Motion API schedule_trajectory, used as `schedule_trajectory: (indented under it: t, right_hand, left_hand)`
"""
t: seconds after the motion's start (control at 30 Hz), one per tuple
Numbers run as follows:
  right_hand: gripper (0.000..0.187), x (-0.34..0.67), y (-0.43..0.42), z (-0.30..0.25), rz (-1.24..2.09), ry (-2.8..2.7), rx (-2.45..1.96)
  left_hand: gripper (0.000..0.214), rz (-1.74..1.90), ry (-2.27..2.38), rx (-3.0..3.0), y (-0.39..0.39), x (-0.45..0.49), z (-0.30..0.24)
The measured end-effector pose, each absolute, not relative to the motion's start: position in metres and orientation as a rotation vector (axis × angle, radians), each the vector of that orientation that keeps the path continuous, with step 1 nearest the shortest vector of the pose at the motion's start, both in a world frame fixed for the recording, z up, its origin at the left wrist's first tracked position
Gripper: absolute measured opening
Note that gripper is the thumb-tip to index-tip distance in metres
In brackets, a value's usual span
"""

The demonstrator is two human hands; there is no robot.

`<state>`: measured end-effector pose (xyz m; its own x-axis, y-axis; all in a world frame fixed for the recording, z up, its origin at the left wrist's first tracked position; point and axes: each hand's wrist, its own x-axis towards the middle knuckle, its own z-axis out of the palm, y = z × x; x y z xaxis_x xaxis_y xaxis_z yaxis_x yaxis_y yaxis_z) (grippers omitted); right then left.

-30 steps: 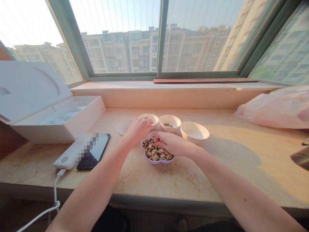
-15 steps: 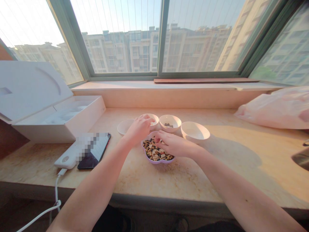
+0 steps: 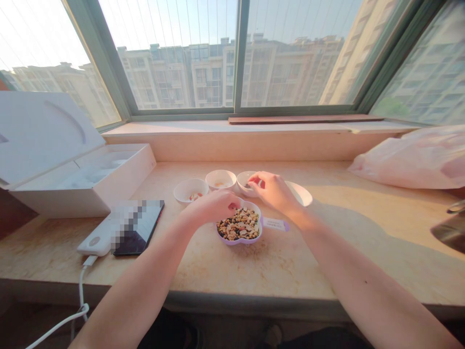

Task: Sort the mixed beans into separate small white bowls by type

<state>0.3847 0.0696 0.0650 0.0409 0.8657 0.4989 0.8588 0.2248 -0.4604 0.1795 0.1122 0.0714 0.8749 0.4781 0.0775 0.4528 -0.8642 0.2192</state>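
A lilac flower-shaped dish [image 3: 239,238] holds a mix of dark beans, pale beans and nuts [image 3: 239,224]. My left hand [image 3: 212,206] hangs over its near-left rim, fingers curled towards the mix, and I cannot tell whether it holds anything. My right hand [image 3: 271,189] is at a white bowl of dark beans [image 3: 244,186], its fingertips over the bowl. Two more white bowls [image 3: 191,190] [image 3: 220,180] stand to the left, holding a few pale pieces. A shallow white bowl [image 3: 300,193] lies behind my right hand, partly hidden.
The bowls and dish stand on a mottled stone windowsill [image 3: 276,271]. To the left are an open white box [image 3: 83,186], a phone [image 3: 145,228] and a white power bank [image 3: 92,241] with a cable. A pink plastic bag [image 3: 410,160] lies at the right.
My right hand has moved up from the dish to the bowl of dark beans. My left hand has come down from the bowls to the dish rim. A paper label now shows right of the dish.
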Motion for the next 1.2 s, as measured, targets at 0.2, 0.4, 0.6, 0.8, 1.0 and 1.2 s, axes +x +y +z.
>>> schedule_trajectory:
  t: [0.2, 0.4, 0.6, 0.8, 1.0, 1.2]
  right_hand:
    - [0.016, 0.399, 0.086, 0.06, -0.125, -1.699, -1.693]
    - [0.021, 0.403, 0.096, 0.056, -0.172, -1.707, -1.812]
    - [0.023, 0.406, 0.097, 0.056, -0.15, -1.715, -1.888]
    - [0.025, 0.409, 0.098, 0.055, -0.092, -1.757, -1.931]
    - [0.028, 0.41, 0.097, 0.053, -0.069, -1.785, -1.935]
    - [0.021, 0.399, 0.087, 0.062, -0.062, -1.783, -1.92]
  left_hand:
    - [0.027, -0.048, 0.673, 2.885, 0.107, 0.183, 0.07]
    - [0.03, -0.021, 0.699, 2.859, 0.106, 0.185, 0.068]
    - [0.029, 0.035, 0.755, 2.822, 0.102, 0.188, 0.068]
    - [0.031, 0.037, 0.761, 2.827, 0.103, 0.187, 0.065]
    - [0.031, 0.173, 0.767, 2.855, 0.104, 0.185, 0.07]
    - [0.026, 0.553, 0.977, 2.735, 0.128, 0.179, 0.067]
